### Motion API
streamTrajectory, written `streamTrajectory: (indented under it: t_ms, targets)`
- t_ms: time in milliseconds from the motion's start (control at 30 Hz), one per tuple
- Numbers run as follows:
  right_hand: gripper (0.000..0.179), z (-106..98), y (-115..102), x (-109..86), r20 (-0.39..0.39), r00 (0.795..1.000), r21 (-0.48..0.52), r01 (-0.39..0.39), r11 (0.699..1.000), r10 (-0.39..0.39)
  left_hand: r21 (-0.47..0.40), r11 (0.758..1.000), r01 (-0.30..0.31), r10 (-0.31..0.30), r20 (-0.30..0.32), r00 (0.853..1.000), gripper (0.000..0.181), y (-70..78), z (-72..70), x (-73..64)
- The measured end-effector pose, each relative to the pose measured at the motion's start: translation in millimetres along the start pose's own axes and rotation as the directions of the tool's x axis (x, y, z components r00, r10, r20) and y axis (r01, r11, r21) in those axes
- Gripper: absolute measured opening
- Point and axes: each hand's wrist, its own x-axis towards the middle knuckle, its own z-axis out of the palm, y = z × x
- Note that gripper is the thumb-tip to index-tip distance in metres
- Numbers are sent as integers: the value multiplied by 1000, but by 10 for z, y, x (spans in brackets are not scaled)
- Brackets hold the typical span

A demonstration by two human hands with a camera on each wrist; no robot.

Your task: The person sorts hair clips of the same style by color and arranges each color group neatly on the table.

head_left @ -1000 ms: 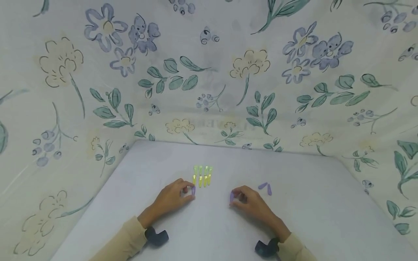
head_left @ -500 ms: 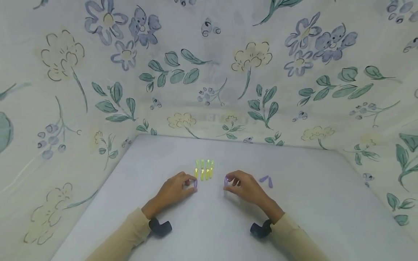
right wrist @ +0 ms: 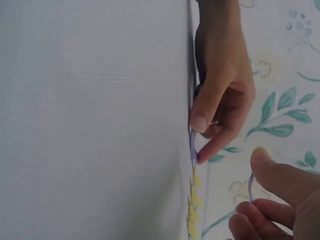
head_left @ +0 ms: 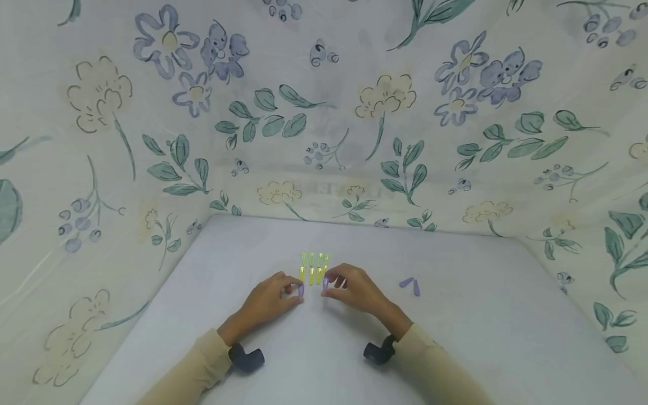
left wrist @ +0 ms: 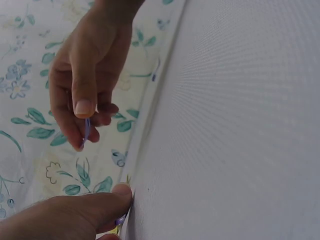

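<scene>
My left hand (head_left: 268, 298) pinches a purple snap hair clip (head_left: 301, 290) between thumb and fingers, just below the leftmost yellow clip. In the right wrist view that purple clip (right wrist: 193, 145) stands against the white table surface. My right hand (head_left: 356, 287) pinches a second purple hair clip (head_left: 325, 283) by its ends. The left wrist view has this clip (left wrist: 86, 130) above the surface. Yellow hair clips (head_left: 311, 276) lie in a row, with green hair clips (head_left: 311, 259) in another row behind. The right fingers partly cover the rightmost yellow ones.
Two more purple hair clips (head_left: 406, 282) lie to the right of my right hand. The white table (head_left: 455, 337) reaches back to a flower-patterned cloth wall (head_left: 334, 129). Black wrist mounts (head_left: 246, 358) show at both cuffs.
My right hand has moved left with its purple clip, up to the yellow row near my left hand. The left hand stays about where it was, holding its purple clip.
</scene>
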Motion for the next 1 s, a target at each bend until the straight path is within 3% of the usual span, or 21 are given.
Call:
streamTrajectory:
  t_ms: [267, 433, 733, 1000]
  targets:
    - [35, 240, 51, 72, 31, 998, 34, 47, 998, -48, -18, 1000, -8, 9, 26, 1000, 37, -2, 10, -40]
    - [36, 319, 71, 119, 14, 998, 19, 66, 998, -66, -14, 1000, -24, 24, 4, 1000, 36, 16, -13, -43]
    - [34, 375, 111, 197, 43, 998, -15, 44, 999, -43, -9, 998, -64, 64, -15, 998, 35, 7, -59, -1]
    - [35, 458, 115, 198, 74, 997, -55, -14, 998, 18, -19, 999, -41, 41, 1, 999, 36, -27, -28, -14]
